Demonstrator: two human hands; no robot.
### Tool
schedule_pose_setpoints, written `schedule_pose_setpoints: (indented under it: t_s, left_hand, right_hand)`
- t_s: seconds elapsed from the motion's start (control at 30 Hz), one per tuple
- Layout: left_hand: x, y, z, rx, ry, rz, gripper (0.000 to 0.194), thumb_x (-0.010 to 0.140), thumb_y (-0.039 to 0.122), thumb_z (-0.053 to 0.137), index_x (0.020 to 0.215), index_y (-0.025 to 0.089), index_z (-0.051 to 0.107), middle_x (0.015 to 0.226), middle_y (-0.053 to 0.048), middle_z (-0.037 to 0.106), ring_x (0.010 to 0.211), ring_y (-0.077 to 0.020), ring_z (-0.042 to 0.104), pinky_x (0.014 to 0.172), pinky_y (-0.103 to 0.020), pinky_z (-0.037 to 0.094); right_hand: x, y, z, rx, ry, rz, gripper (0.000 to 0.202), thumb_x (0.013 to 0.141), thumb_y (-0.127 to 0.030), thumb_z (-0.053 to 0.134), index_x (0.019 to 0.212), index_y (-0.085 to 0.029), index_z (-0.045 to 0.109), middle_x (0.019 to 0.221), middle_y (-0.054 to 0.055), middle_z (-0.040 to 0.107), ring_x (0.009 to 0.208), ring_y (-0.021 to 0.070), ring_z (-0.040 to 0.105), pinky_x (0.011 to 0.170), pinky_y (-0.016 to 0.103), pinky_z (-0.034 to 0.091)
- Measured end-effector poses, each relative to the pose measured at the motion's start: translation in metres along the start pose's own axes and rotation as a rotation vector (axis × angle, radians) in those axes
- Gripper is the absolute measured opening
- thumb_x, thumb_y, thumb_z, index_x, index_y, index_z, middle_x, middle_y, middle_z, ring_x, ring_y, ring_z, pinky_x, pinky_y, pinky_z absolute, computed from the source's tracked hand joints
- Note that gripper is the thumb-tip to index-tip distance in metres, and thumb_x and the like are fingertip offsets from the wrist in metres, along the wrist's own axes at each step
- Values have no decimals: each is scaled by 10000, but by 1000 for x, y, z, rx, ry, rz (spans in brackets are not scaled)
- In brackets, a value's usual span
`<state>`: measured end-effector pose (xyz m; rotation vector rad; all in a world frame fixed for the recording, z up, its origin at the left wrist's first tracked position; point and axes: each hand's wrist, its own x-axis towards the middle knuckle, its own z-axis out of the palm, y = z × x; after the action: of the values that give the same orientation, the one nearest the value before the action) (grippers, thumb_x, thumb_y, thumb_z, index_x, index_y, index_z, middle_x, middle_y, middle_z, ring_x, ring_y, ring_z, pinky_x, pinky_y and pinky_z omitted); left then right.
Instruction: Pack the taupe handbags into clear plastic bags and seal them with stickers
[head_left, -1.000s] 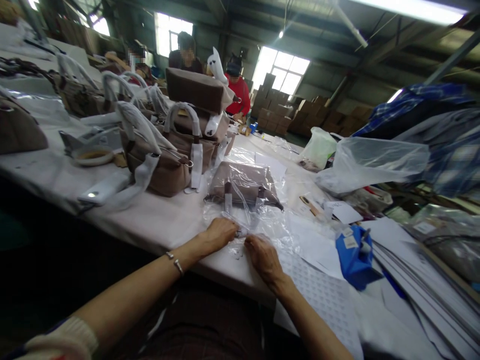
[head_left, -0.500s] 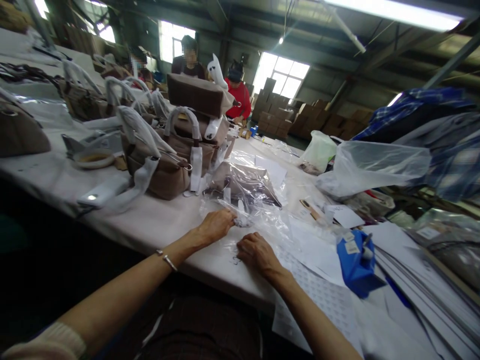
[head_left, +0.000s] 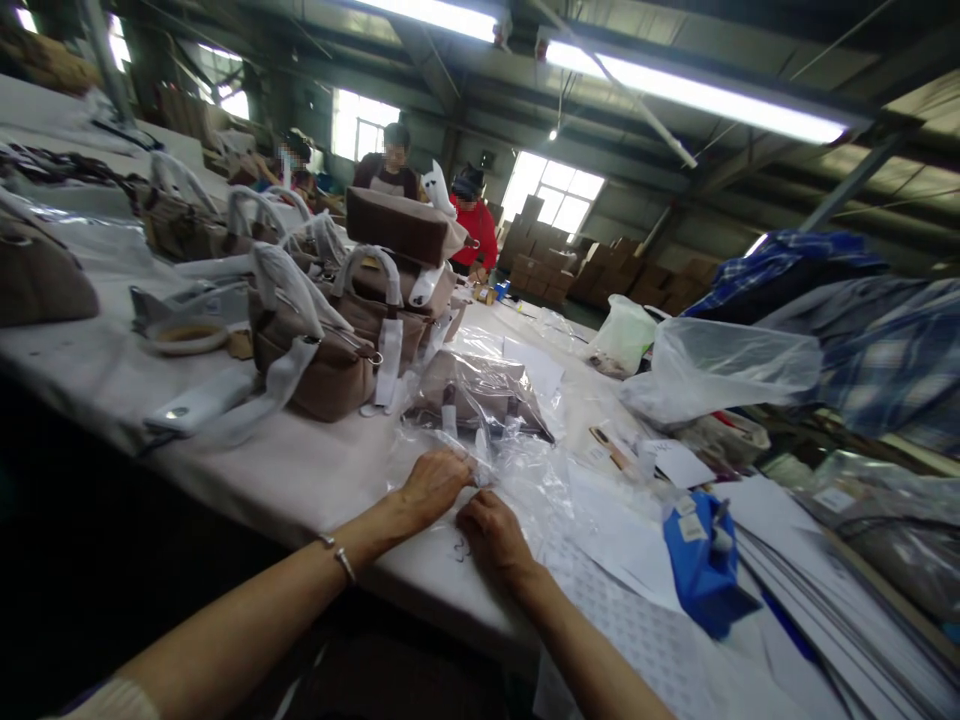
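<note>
A taupe handbag (head_left: 480, 390) lies flat on the table inside a clear plastic bag (head_left: 529, 470). My left hand (head_left: 439, 485) is closed at the near edge of that plastic, fingers curled onto it. Just to its right, my right hand (head_left: 495, 530) is also closed, its fingertips at the plastic's near end and close to my left fingers. The fingertips are partly hidden, and the fold of plastic between them is hard to make out. Handwritten marks show on the white tabletop under my right hand.
Handbags with wrapped handles (head_left: 315, 365) crowd the left. A blue tape dispenser (head_left: 705, 565) stands right, beside printed sheets (head_left: 622, 610). A tape roll (head_left: 187, 338) and a white device (head_left: 199, 400) lie left. A person in red (head_left: 472, 235) and other people are at the far end.
My right hand has moved left, closer to my left hand at the plastic's edge. The camera view has tilted up slightly, so the table sits lower in the picture.
</note>
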<state>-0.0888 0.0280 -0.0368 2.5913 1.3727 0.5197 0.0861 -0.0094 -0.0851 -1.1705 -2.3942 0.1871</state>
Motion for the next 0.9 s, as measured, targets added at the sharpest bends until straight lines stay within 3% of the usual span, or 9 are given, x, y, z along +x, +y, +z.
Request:
schedule_pose_setpoints:
  t_s: [0.1,0.23,0.4,0.5,0.6,0.7,0.8,0.87,0.9]
  left_hand:
    - [1,-4,1,-3,-2,37,156,924,170,552,963,140,700,959,-131,706,942,-286,650,784,-359,510]
    - [7,-16,4,-20,-72,155,116,907,177,590,866,164,699,862,-80,706,845,-240,648,757,-318,499]
    - [19,-32,14,-46,-133,292,39,888,191,648,865,160,654,900,-58,685,856,-199,622,810,-291,481]
    - [18,-39,23,-59,-150,344,46,882,179,658,846,161,636,880,-46,671,824,-184,604,789,-283,476]
    - [12,-45,32,-67,-125,346,54,896,200,643,859,163,633,899,-46,659,837,-187,589,771,-285,470]
    - [2,-48,39,-76,-91,330,96,931,220,588,860,181,641,913,-38,651,855,-185,580,776,-286,468]
    - [-6,-47,46,-70,-54,299,190,976,191,477,890,197,647,923,-39,651,867,-185,580,796,-298,471]
    - [-10,-45,50,-50,-25,277,181,970,161,473,914,188,643,959,-57,652,901,-196,587,822,-317,472]
    - [-12,-44,51,-40,-8,268,154,960,154,493,924,183,640,997,-68,653,931,-204,592,847,-327,471]
  right_hand:
    - [4,-4,12,-37,36,-3,186,876,-85,481,765,-195,582,773,40,584,753,183,565,726,296,488]
    - [7,-24,29,-11,45,2,184,872,-86,417,897,-211,549,850,56,606,776,196,568,723,309,495]
    - [12,-54,49,73,-17,25,113,839,-132,466,848,-230,523,836,56,626,781,215,592,717,325,511]
    - [15,-66,47,135,-69,47,105,846,-143,482,812,-219,546,823,62,645,786,222,612,725,343,520]
    - [21,-83,14,246,-175,1,124,863,-164,545,768,-218,603,765,9,672,712,174,635,667,281,526]
    - [43,-106,-55,462,-233,-37,185,947,-268,548,800,-241,657,690,-52,678,602,105,632,584,206,516]
    - [97,-107,-129,961,-109,40,218,952,-402,565,883,-228,678,713,-15,691,602,129,667,542,240,538]
    - [145,-90,-152,934,-44,42,310,994,-447,466,999,-224,681,891,24,732,747,151,713,664,299,581]
    - [167,-79,-152,823,-47,48,331,1008,-435,436,1062,-213,676,999,44,735,871,167,720,766,336,582]
